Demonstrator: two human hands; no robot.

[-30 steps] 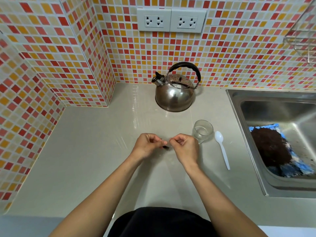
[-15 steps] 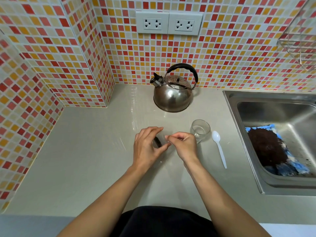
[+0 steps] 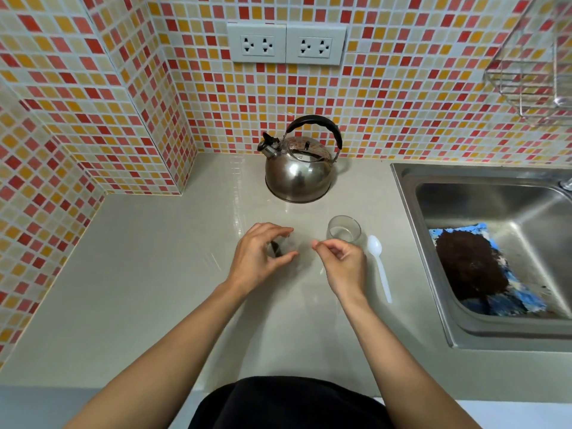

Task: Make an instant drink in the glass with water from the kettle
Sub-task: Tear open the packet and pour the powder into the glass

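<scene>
Left hand [image 3: 258,258], frame centre: fingers curled around a small dark packet [image 3: 275,249]. Right hand [image 3: 342,264]: thumb and forefinger pinched; contents indiscernible. Glass [image 3: 343,230] upright just beyond it; kettle [image 3: 298,168] further up, apart; spoon [image 3: 380,266] lies right of the glass.

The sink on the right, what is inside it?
In the sink lies a blue cloth with a dark brown heap on top. What is beneath the cloth is covered.

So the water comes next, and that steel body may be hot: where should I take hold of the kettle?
Grip the kettle by its black arched handle, coming down from above. The handle stands upright over the lid, clear of the steel, with nothing in the way.
</scene>
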